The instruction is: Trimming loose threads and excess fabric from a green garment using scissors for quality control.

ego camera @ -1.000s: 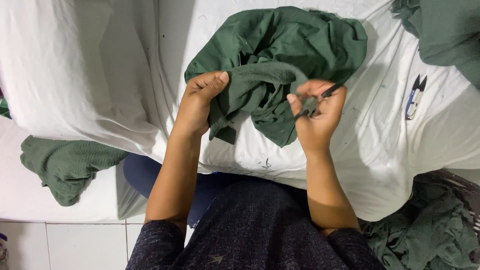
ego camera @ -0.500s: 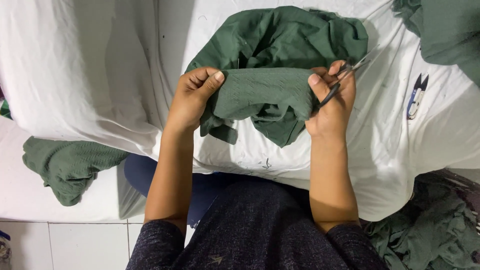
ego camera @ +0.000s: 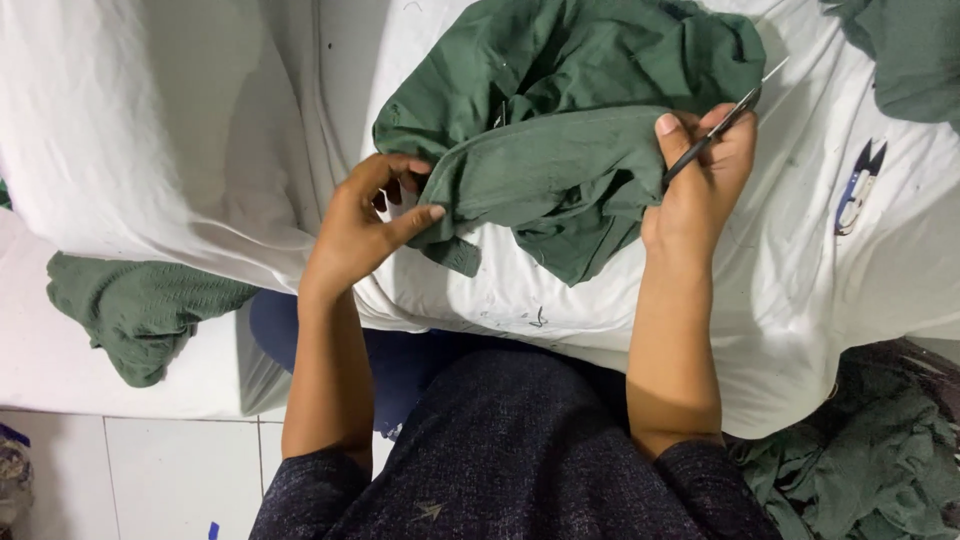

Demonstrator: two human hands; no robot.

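Two hands | left hand [ego camera: 365, 230] pinches green garment [ego camera: 570, 130] | right hand [ego camera: 700, 180] grips garment, snips [ego camera: 720, 125]

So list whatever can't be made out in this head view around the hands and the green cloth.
- Thin tool in the right hand: its handle is hidden inside the fist, so its kind is unclear.
- Left hand: its fingertips are tucked behind the green garment.
- Garment's type: bunched folds hide its shape.
- Green cloth at top right: cut off by the frame edge.
- Small snips on the white sheet: too small for detail.
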